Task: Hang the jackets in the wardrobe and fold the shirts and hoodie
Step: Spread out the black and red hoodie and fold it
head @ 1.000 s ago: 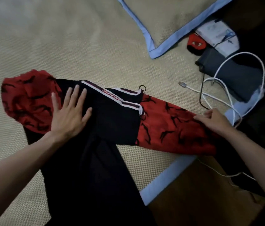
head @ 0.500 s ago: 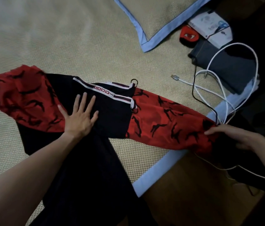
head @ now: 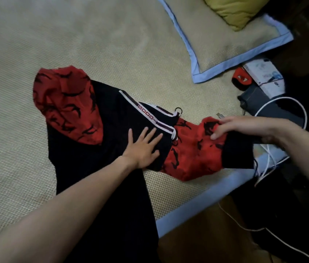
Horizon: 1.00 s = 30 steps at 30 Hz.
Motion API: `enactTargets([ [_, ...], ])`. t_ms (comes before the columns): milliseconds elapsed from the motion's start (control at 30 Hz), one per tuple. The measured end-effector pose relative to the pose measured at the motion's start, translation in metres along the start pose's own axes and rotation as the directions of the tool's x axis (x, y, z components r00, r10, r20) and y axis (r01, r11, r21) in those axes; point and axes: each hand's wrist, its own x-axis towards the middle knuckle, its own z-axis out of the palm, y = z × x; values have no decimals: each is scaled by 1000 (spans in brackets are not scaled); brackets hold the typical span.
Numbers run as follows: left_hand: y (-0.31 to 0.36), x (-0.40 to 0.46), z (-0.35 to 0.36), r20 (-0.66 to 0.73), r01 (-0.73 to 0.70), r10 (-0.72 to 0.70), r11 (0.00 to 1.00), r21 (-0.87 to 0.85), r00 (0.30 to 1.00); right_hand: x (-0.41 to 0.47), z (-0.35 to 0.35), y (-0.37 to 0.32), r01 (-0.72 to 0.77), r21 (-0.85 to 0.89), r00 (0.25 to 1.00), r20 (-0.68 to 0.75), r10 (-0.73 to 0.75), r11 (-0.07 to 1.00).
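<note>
One woven straw mat [head: 93, 44] lies beneath both your hands. One soft black-and-red hoodie [head: 112, 120] lies spread on it. Your left hand [head: 142, 147], fingers straight and splayed, presses its black body flat. Your right hand [head: 231, 126] grips the one red patterned sleeve [head: 191, 158], lifted and doubled toward your left.

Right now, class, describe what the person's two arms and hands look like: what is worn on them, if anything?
The left hand and right hand are both bare, without gloves. Both forearms are uncovered up to the frame edge, so no sleeves show. No rings, watch or markings can be made out.
</note>
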Motion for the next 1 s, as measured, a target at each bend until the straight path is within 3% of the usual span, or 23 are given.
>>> enactTargets([
  [33, 1, 1, -13, -9, 16, -19, 958, -285, 1000, 9, 14, -18, 15, -23, 1000, -5, -15, 1000],
  [67, 1, -3, -29, -7, 55, -73, 800, -597, 997, 19, 29, -35, 35, -44, 999, 4, -35, 998],
  [100, -2, -9, -46, 18, 96, -144, 554, -827, 989, 29, 44, -52, 62, -62, 998, 20, -61, 996],
  [133, -8, -18, -63, 68, 132, -207, 309, -942, 976, 38, 59, -69, 90, -74, 996, 30, -88, 993],
  [200, -34, -42, -96, 189, 189, -185, -16, -982, 964, 52, 86, -102, 167, -90, 986, 32, -165, 982],
  [267, -75, -70, -120, 227, 204, -86, -217, -955, 970, 61, 113, -136, 263, -74, 965, 32, -261, 962],
  [367, -144, -116, -137, 191, 152, -66, -379, -913, 979, 67, 156, -182, 397, 51, 911, 94, -400, 916],
  [433, -178, -144, -140, 181, 117, -102, -448, -886, 978, 70, 181, -204, 375, 128, 891, 222, -395, 918],
  [500, -204, -165, -137, 178, 76, -179, -467, -881, 968, 80, 199, -215, 324, 47, 892, 317, -322, 945],
  [600, -220, -181, -126, 230, 137, -183, -417, -899, 956, 111, 210, -212, 217, -130, 947, 270, -176, 968],
  [667, -216, -184, -115, 291, 202, -268, -315, -927, 918, 131, 207, -197, 118, -240, 981, 180, -75, 964],
  [733, -208, -175, -106, 242, 185, -486, -162, -969, 840, 146, 195, -175, -26, -336, 995, 81, 57, 941],
  [800, -202, -167, -102, 148, 133, -653, -72, -988, 743, 152, 178, -151, -197, -413, 973, 29, 229, 889],
  [900, -206, -163, -100, 80, 156, -774, 25, -987, 628, 153, 163, -115, -387, -420, 888, 69, 454, 821],
  [1000, -216, -165, -96, -6, 228, -826, 163, -960, 563, 152, 164, -89, -465, -328, 849, 98, 519, 822],
])
